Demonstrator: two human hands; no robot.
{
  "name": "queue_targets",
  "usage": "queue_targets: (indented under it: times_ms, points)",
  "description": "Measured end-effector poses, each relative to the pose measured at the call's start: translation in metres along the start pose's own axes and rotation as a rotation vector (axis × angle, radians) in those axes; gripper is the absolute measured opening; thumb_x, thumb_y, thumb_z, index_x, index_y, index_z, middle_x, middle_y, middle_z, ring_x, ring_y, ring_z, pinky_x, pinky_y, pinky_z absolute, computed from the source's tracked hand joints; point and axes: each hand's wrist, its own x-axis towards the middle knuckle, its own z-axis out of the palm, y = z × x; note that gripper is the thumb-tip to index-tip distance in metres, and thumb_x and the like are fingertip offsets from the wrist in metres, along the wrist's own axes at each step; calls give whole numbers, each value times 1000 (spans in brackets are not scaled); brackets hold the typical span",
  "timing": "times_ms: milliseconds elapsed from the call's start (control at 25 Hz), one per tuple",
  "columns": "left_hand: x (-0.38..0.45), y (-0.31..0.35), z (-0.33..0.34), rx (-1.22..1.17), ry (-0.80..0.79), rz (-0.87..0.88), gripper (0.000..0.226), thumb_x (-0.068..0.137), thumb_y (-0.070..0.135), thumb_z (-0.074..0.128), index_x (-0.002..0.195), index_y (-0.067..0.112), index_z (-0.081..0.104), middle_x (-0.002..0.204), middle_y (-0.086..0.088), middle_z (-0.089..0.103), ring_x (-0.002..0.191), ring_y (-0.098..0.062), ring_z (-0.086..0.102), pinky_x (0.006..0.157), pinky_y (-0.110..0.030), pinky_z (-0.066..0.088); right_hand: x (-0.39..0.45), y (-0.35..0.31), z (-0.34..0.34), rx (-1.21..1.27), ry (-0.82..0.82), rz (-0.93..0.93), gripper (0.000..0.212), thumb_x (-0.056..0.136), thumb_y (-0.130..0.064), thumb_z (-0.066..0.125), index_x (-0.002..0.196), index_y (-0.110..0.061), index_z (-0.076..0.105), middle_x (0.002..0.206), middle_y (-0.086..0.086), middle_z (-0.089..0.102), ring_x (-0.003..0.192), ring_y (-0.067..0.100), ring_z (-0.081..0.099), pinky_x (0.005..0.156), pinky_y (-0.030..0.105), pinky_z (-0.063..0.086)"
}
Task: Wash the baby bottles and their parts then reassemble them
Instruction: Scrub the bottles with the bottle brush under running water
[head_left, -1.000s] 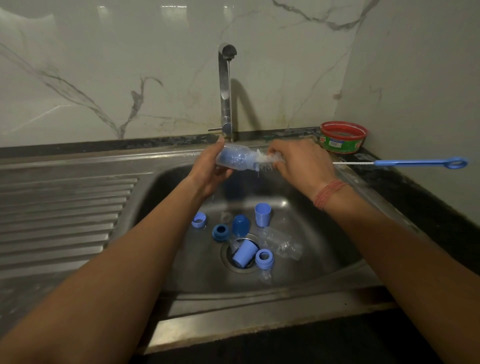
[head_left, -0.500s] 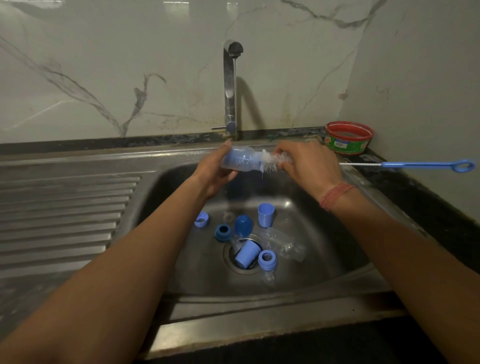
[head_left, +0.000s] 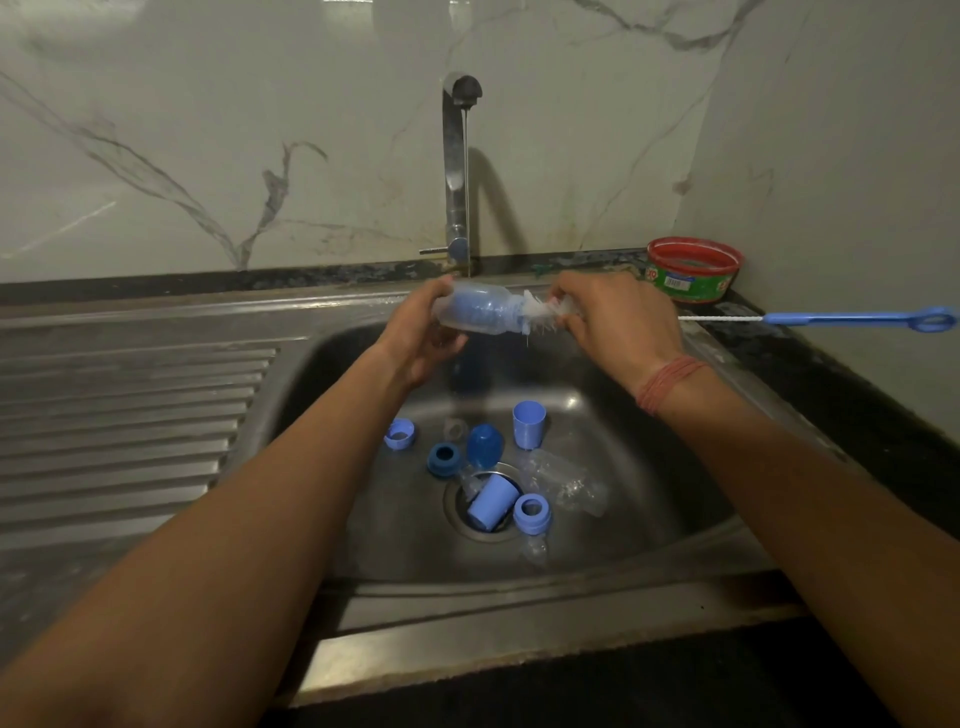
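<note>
Bottle scrubbing over the sink, brush partly in the neck.

Left hand curls round the bottle's base; right hand pinches the brush near its bristles, handle trailing right. The bottle lies horizontal, mouth toward the right hand, so bottle and brush share 1 long axis: the next stroke likely runs straight along it. A second bottle and blue caps wait below.

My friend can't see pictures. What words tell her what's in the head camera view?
Over a steel sink, a left hand holds a clear baby bottle sideways while the right hand works a long blue-handled brush in its mouth. Blue caps and rings lie near the drain.
</note>
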Motion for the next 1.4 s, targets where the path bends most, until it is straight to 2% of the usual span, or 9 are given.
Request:
queue_targets:
  times_ms: [160,280,440,560,720,880,1040,1240,1400]
  points:
    - [2,-2,2,96,72,-82,60,93,56,55,131,10,53,122,-12,61,107,-26,63,84,-33,52,-2,-6,1,51,2,-39,23,89,-22,62,111,-27,63,103,4,70,94,29,63,75,41,53]
    - [6,-4,-1,31,49,-22,51,94,43,61,132,9,54,129,-17,60,111,-30,64,93,-40,56,0,-3,1,113,-48,30,22,88,-26,63,109,-28,65,102,4,70,95,28,63,77,37,52]
    - [7,4,1,-100,-21,115,43,96,28,61,135,12,50,131,-14,57,115,-29,63,82,-33,59,7,5,1,353,-131,186,22,88,-30,65,109,-24,69,109,4,69,102,25,62,84,32,47]
    - [4,-2,3,8,-24,38,45,96,38,61,132,12,54,132,-16,57,114,-30,62,84,-34,58,1,1,0,163,-37,107,22,88,-28,65,109,-27,67,104,2,69,96,25,62,77,35,49]
    - [-3,-3,7,27,39,-48,31,97,42,58,113,16,60,115,-9,64,104,-24,65,86,-31,56,-4,-7,1,15,46,-69,25,87,-14,62,110,-24,63,105,5,62,94,29,58,74,42,50]
    - [0,-3,8,-111,53,-12,49,94,36,64,134,9,52,124,-13,63,108,-23,66,93,-32,56,1,-4,5,226,-41,107,24,86,-21,65,110,-24,68,104,6,69,96,28,63,80,37,51]
    - [1,-1,12,-150,3,-13,44,96,31,62,134,10,52,126,-12,63,112,-24,65,87,-29,57,3,2,1,286,-79,198,23,86,-24,67,109,-23,69,107,5,70,102,28,62,82,34,47]
    - [-2,-5,14,-56,23,-101,53,91,49,64,128,11,57,121,-12,66,109,-24,67,101,-33,52,-5,-11,-9,-38,26,-78,28,88,-17,61,115,-24,61,106,5,62,95,29,59,71,35,44]
    - [-8,2,10,-179,1,-29,21,96,29,61,113,16,57,121,-14,62,108,-25,65,92,-34,56,2,-4,-1,253,-90,115,23,87,-20,63,109,-24,69,106,6,69,97,28,63,82,34,50]
